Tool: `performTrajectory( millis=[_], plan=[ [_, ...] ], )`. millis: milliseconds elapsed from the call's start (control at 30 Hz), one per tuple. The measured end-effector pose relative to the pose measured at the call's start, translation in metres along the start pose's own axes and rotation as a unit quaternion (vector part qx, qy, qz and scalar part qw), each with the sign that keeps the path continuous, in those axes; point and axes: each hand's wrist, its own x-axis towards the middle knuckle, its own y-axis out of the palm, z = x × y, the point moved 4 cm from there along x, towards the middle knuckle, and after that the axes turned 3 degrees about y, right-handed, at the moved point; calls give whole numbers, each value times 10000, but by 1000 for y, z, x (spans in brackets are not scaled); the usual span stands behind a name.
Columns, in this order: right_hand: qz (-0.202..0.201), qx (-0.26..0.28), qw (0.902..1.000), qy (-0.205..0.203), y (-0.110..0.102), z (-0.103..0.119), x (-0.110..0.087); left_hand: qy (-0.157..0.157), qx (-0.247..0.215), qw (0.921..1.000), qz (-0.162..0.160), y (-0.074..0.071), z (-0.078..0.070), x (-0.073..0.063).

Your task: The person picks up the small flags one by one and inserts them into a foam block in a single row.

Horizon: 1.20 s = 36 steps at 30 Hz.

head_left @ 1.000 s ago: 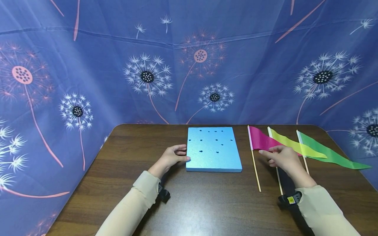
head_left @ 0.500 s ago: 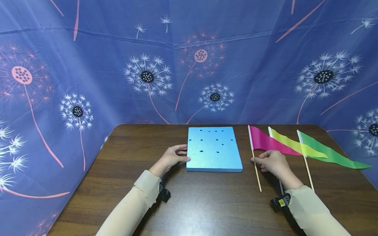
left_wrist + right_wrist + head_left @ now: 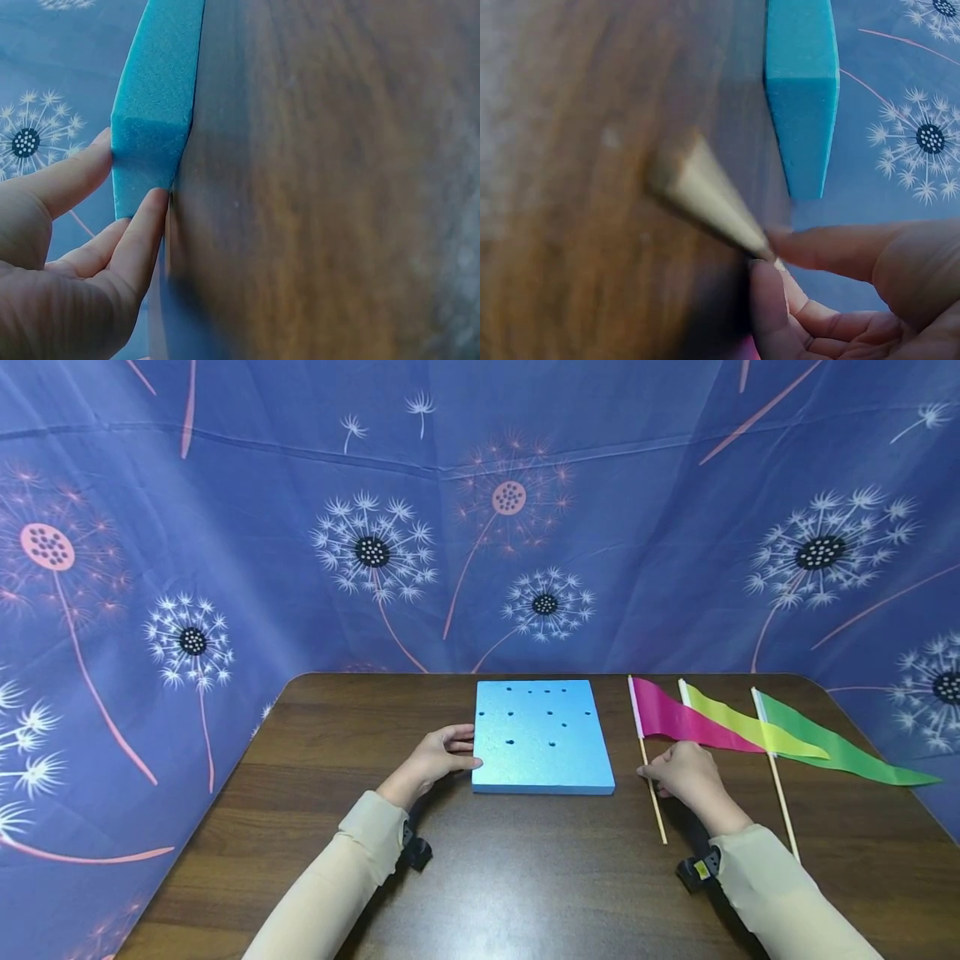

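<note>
At the middle of the table in the head view lies a light blue foam board (image 3: 543, 768) with several small holes. My left hand (image 3: 435, 762) holds its left edge near the front corner; in the left wrist view the thumb is at the upper edge and a fingertip (image 3: 150, 206) at the lower edge. My right hand (image 3: 688, 775) pinches the wooden stick (image 3: 657, 814) of the pink pennant flag (image 3: 667, 714) just below its cloth. That stick (image 3: 712, 195) points away from the fingers in the right wrist view. Whether the flag is off the table cannot be told.
A yellow flag (image 3: 712, 708) and a green flag (image 3: 825, 743) lie right of the pink one, their cloths overlapping. My right hand and arm hide the yellow flag's lower stick. The brown table (image 3: 525, 860) ends against a blue dandelion-print cloth (image 3: 637, 510).
My right hand has moved left and slightly toward me, from beside the pink cloth to the pink flag's stick, and now pinches it. The left hand and board have stayed put.
</note>
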Motion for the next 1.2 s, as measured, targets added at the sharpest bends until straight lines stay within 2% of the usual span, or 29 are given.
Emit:
performTrajectory(
  millis=[400,533,667,767,1033,1200],
  plan=[
    [192,190,9996,95,-2,2,2,-61,-169,9998,45,0,1,-1],
    [287,666,9972,156,-3,0,4,-51,-168,9998,51,-1,2,0],
    [453,1349,9895,263,-3,-3,5,1,-96,9999,48,-1,2,0],
    [566,1647,9842,331,-3,-4,5,4,-110,9999,51,-1,1,0],
    [738,2115,9742,268,-6,2,3,-24,-168,9998,131,0,2,0],
    [614,2301,9711,180,-11,9,3,-21,-167,9998,124,0,4,-1]
  ],
)
